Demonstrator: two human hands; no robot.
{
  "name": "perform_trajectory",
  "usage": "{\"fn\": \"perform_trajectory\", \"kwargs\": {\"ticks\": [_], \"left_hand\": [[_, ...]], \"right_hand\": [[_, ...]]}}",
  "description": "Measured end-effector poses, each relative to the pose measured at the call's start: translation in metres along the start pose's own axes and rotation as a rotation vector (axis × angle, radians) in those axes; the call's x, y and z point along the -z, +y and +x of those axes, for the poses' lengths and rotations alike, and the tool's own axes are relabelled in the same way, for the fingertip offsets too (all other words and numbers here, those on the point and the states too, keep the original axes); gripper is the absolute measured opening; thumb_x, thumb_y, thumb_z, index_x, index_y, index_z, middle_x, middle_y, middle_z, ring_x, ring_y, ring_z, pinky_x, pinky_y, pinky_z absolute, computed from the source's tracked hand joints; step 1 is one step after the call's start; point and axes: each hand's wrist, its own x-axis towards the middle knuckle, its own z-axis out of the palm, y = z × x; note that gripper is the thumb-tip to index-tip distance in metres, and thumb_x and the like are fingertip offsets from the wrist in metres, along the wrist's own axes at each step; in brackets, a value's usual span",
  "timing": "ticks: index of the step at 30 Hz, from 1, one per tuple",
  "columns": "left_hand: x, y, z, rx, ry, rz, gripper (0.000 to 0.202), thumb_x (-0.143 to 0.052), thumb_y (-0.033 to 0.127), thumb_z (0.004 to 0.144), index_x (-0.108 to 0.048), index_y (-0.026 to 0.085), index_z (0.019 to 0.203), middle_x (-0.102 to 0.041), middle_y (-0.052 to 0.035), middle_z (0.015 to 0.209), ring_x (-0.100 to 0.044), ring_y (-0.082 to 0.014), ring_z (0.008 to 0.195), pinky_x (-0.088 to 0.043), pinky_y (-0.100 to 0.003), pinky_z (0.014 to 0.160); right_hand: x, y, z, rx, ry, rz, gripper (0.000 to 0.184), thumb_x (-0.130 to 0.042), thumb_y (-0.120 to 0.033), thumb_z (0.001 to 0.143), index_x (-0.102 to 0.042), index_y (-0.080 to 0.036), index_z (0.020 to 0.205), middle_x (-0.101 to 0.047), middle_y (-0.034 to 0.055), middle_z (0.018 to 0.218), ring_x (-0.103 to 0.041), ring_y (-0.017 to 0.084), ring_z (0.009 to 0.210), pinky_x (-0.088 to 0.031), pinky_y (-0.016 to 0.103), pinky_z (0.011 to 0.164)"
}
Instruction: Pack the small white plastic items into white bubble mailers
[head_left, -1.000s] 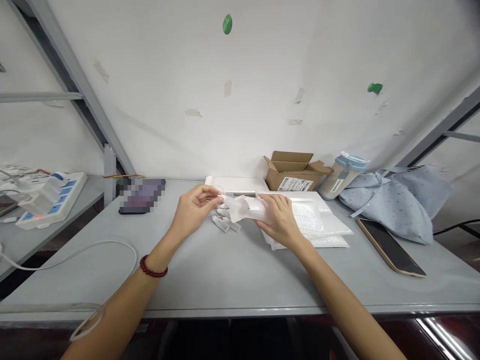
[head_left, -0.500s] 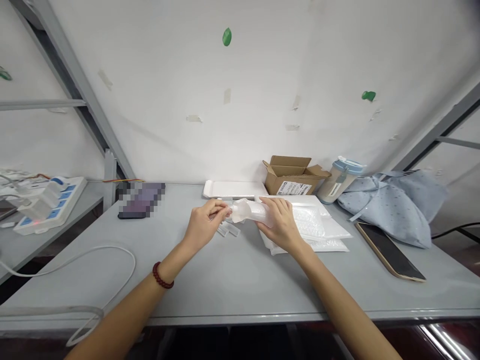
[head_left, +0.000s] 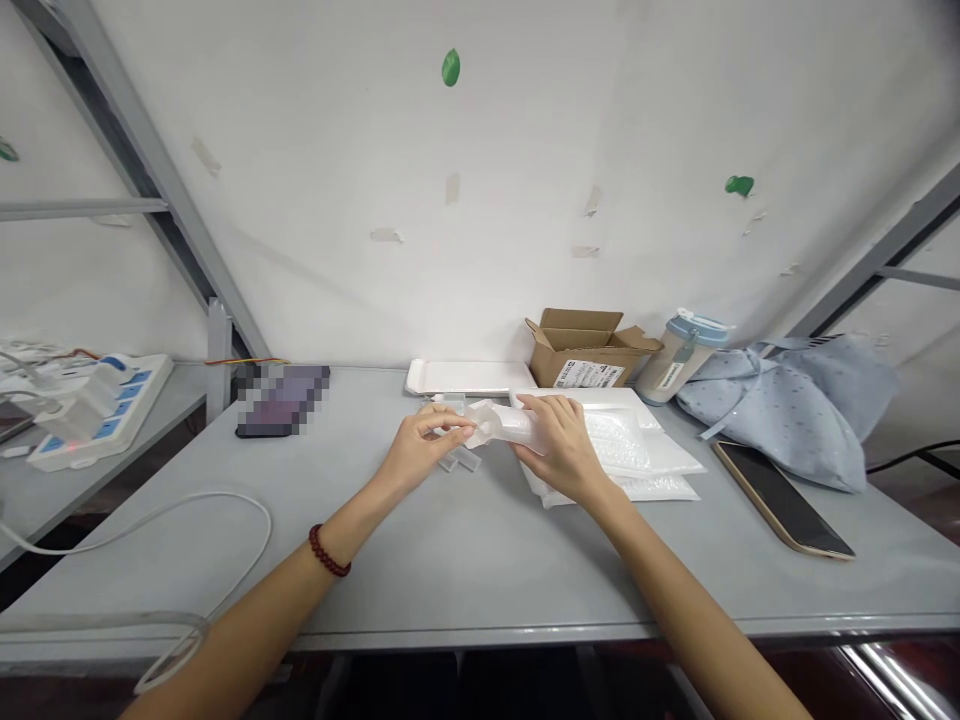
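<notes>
My right hand (head_left: pixel 561 448) is wrapped round a white bubble-wrap pouch (head_left: pixel 504 424), held just above the grey table (head_left: pixel 450 540) with its open mouth facing left. My left hand (head_left: pixel 421 449) pinches a small clear plastic piece (head_left: pixel 459 432) right at that mouth. A few more small clear pieces (head_left: pixel 459 459) lie on the table just under the hands. A stack of white bubble pouches (head_left: pixel 637 450) lies flat under and to the right of my right hand.
A white tray (head_left: pixel 469 377) and an open cardboard box (head_left: pixel 589 350) stand at the back, with a blue-lidded cup (head_left: pixel 681 357) beside them. A blue cloth bag (head_left: pixel 787 415) and a phone (head_left: pixel 780 497) lie right. A dark device (head_left: pixel 281 400), a white cable (head_left: pixel 187 510) and a power strip (head_left: pixel 97 405) lie left.
My left hand has moved right, bringing the small clear piece up to the pouch's mouth. My right hand and the pouch have sunk slightly towards the table.
</notes>
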Motion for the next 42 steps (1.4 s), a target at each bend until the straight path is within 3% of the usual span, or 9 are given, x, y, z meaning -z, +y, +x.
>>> {"fn": "perform_trajectory", "kwargs": {"ticks": [5,9,13,20,26,31,35,39,42], "left_hand": [[0.002,0.0,0.0,0.123,-0.105,-0.163,0.035,-0.073,0.036,0.069,-0.073,0.023,0.101,-0.07,-0.0047,0.103,-0.062,-0.0206,0.094,-0.049,-0.03,0.08],[0.0,-0.002,-0.001,0.147,-0.154,-0.159,0.027,-0.075,0.036,0.067,-0.076,0.021,0.089,-0.072,-0.0049,0.098,-0.062,-0.0204,0.093,-0.047,-0.029,0.081],[-0.002,0.001,-0.001,0.158,-0.103,-0.175,0.023,-0.078,0.032,0.061,-0.073,0.017,0.076,-0.07,-0.0042,0.08,-0.061,-0.0168,0.076,-0.046,-0.027,0.07],[-0.01,0.003,-0.004,0.1,0.013,-0.155,0.037,-0.078,0.028,0.056,-0.043,0.017,0.062,-0.052,0.0053,0.06,-0.049,-0.0085,0.057,-0.036,-0.019,0.052],[-0.015,0.002,-0.007,0.102,0.064,-0.165,0.042,-0.074,0.031,0.063,-0.034,0.021,0.075,-0.05,0.0085,0.061,-0.048,-0.0083,0.053,-0.036,-0.019,0.049],[-0.013,0.004,-0.006,0.181,0.027,-0.416,0.05,-0.072,0.032,0.067,-0.04,0.023,0.104,-0.064,0.0017,0.081,-0.061,-0.0139,0.069,-0.047,-0.026,0.061],[-0.01,0.005,-0.004,0.194,0.047,-0.578,0.044,-0.068,0.029,0.072,-0.046,0.019,0.109,-0.062,0.0011,0.076,-0.062,-0.0132,0.073,-0.05,-0.029,0.072],[-0.008,0.006,-0.006,0.061,-0.036,-0.402,0.027,-0.061,0.027,0.077,-0.056,0.015,0.1,-0.064,-0.0064,0.089,-0.062,-0.0193,0.09,-0.052,-0.035,0.08],[-0.012,0.003,-0.011,-0.197,-0.101,-0.041,0.023,-0.055,0.019,0.078,-0.062,0.017,0.101,-0.061,-0.0094,0.106,-0.057,-0.0223,0.103,-0.052,-0.035,0.083]], "right_hand": [[0.002,-0.003,0.0,0.036,-0.019,0.071,0.046,-0.059,-0.025,0.08,-0.042,-0.018,0.123,-0.058,0.0092,0.103,-0.05,0.024,0.094,-0.039,0.038,0.079],[0.006,-0.006,0.002,0.035,-0.035,0.111,0.046,-0.059,-0.024,0.081,-0.042,-0.019,0.123,-0.058,0.0085,0.1,-0.05,0.024,0.091,-0.041,0.038,0.078],[0.009,-0.01,0.003,0.054,-0.036,0.139,0.048,-0.059,-0.026,0.08,-0.041,-0.02,0.124,-0.057,0.0096,0.103,-0.051,0.025,0.094,-0.043,0.041,0.079],[0.01,-0.014,0.005,0.101,-0.065,0.148,0.052,-0.06,-0.027,0.08,-0.04,-0.019,0.127,-0.055,0.013,0.119,-0.047,0.028,0.113,-0.04,0.043,0.091],[0.005,-0.016,0.001,0.143,-0.139,-0.062,0.05,-0.052,-0.017,0.081,-0.042,-0.016,0.129,-0.05,0.0168,0.131,-0.042,0.029,0.124,-0.037,0.045,0.092],[0.004,-0.019,0.0,0.17,-0.169,-0.189,0.053,-0.044,-0.003,0.075,-0.046,-0.014,0.128,-0.047,0.0187,0.135,-0.041,0.029,0.126,-0.036,0.046,0.093],[0.006,-0.016,0.0,0.175,-0.161,-0.226,0.054,-0.041,0.002,0.071,-0.052,-0.017,0.12,-0.054,0.016,0.128,-0.047,0.026,0.118,-0.037,0.044,0.089],[0.004,-0.013,0.001,0.176,-0.122,-0.247,0.053,-0.042,0.004,0.069,-0.055,-0.017,0.116,-0.06,0.0129,0.116,-0.053,0.025,0.105,-0.038,0.04,0.084],[0.003,-0.012,0.0,0.191,-0.125,-0.252,0.049,-0.042,0.003,0.07,-0.055,-0.016,0.114,-0.062,0.0111,0.111,-0.055,0.023,0.098,-0.037,0.04,0.083]]}}
